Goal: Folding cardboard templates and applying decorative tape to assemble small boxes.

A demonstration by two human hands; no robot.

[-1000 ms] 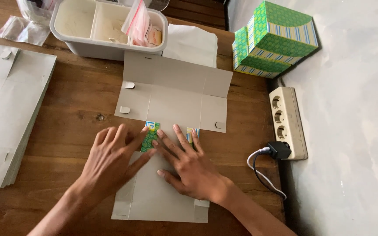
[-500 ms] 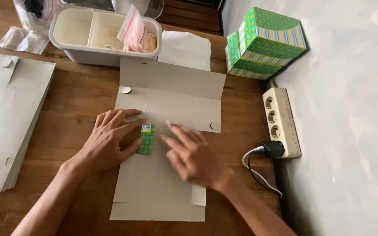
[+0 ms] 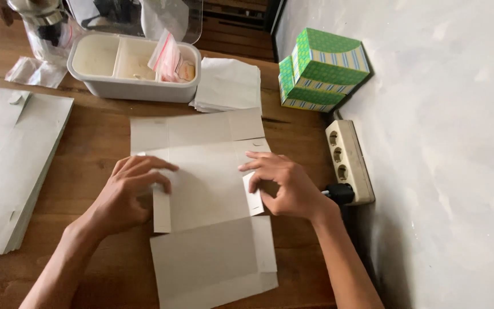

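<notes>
Flat grey cardboard box blank (image 3: 207,189) at table centre, side flaps folded in, both hands on it. Stack of same grey blanks (image 3: 7,166) at left edge. Two green boxes w/ striped blue-yellow sides (image 3: 321,71) stacked top right by wall. Clear zip bag w/ pink strip (image 3: 170,57) in white tray (image 3: 104,86).

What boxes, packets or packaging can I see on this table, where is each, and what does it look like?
Flat grey carton blank: table centre, under both hands, side flaps folded in.
Two green boxes: stacked by the wall, striped bands.
Stack of flat grey cartons: left edge.
Clear zip bag: in white tray, pink seal.
</notes>
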